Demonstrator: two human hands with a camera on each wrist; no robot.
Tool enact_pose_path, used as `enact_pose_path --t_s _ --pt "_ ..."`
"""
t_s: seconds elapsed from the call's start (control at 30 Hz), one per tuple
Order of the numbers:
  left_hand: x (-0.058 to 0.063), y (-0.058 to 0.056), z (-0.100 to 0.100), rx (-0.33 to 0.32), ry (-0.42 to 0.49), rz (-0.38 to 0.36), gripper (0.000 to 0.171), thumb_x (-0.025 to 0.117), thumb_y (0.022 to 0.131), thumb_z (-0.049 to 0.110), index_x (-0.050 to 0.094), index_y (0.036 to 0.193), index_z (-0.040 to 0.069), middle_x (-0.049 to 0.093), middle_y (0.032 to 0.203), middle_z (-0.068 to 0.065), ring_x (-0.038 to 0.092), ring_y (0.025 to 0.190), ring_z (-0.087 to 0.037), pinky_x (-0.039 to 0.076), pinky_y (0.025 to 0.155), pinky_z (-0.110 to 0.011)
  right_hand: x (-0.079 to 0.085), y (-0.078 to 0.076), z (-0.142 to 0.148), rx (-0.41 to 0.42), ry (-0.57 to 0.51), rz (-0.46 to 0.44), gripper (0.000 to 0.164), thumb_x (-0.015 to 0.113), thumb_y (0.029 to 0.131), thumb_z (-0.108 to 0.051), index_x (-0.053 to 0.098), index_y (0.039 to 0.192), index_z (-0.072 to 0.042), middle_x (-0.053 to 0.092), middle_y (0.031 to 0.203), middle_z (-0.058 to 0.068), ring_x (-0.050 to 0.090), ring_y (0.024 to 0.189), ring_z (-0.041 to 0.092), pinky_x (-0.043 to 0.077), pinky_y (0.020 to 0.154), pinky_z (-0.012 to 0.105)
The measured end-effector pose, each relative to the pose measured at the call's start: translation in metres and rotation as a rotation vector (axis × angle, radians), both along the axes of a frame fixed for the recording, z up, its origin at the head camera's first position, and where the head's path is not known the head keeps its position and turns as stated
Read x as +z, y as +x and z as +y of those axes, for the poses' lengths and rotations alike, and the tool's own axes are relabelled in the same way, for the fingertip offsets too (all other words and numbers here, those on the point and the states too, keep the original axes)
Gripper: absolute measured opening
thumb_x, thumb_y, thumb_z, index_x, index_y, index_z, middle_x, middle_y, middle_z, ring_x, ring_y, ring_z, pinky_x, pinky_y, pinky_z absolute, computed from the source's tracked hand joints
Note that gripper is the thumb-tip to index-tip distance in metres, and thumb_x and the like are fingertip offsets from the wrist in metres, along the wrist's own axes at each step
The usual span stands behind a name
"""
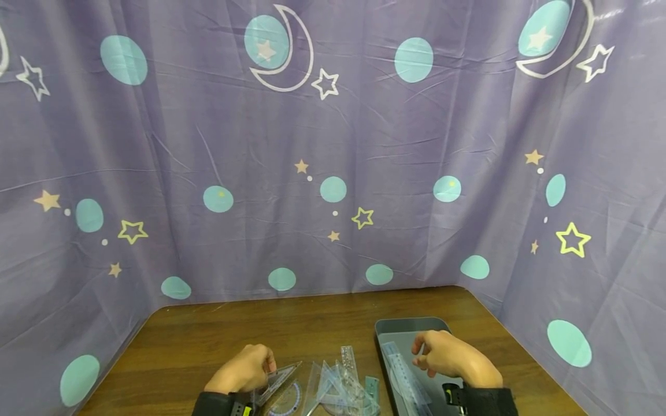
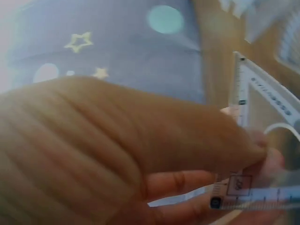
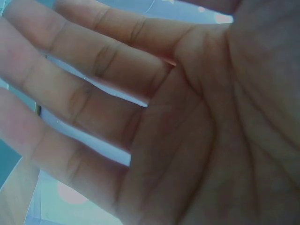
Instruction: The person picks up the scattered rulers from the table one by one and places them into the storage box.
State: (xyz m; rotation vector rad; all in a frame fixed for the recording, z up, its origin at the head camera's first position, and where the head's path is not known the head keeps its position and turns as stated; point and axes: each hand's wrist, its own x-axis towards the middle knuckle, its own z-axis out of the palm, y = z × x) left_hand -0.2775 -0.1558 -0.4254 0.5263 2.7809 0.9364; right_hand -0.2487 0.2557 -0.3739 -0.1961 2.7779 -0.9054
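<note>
My left hand (image 1: 247, 368) pinches a clear triangular set square (image 1: 282, 377) between thumb and fingers, left of the pile. In the left wrist view, printed scales run along two edges of this set square (image 2: 241, 84), and the thumb crosses its side. Over the grey tray (image 1: 413, 325) hovers my right hand (image 1: 451, 355), holding nothing. The right wrist view shows its palm and spread fingers (image 3: 79, 103), gently bent. Below and left of that hand, clear rulers (image 1: 399, 370) lie lengthwise in the tray.
Between the hands, several transparent drawing tools (image 1: 333, 384) lie heaped on the wooden table (image 1: 208, 329). A clear protractor (image 1: 288, 400) with a blue scale sits beside the heap, near the left hand. A purple patterned curtain (image 1: 333, 242) encloses the table's back and sides.
</note>
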Motion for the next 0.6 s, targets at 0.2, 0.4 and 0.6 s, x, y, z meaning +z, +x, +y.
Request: enact_pose_path --t_s 0.2,0.4,0.6 --pt "0.016 0.003 -0.001 -0.081 0.187 -0.002 0.019 0.056 0.095 -0.014 0.065 0.108 -0.004 0.058 0.083 -0.006 0.057 0.068 -0.018 0.046 0.057 -0.026 0.004 0.000 -0.001 0.119 -0.027 0.060 0.010 0.075 0.100 -0.009 0.068 0.107 -0.006 0.069 0.086 0.002 0.067 0.074 0.023 0.054 0.070 0.039" --pt "0.027 0.008 0.011 -0.116 0.313 0.065 0.014 0.062 0.098 -0.008 0.062 0.111 -0.004 0.058 0.087 -0.005 0.063 0.071 -0.016 0.059 0.060 -0.028 0.008 0.000 -0.005 0.241 -0.053 0.221 0.015 0.074 0.102 -0.013 0.070 0.113 -0.005 0.074 0.097 0.001 0.068 0.081 0.015 0.058 0.070 0.033" --pt "0.040 0.014 0.032 -0.150 0.373 0.136 0.012 0.069 0.100 0.003 0.063 0.110 0.003 0.063 0.095 -0.003 0.062 0.083 -0.010 0.056 0.071 -0.022 0.013 0.002 -0.020 0.269 -0.110 0.292 0.020 0.073 0.104 -0.016 0.069 0.121 -0.006 0.074 0.112 0.005 0.073 0.095 0.021 0.059 0.075 0.029"
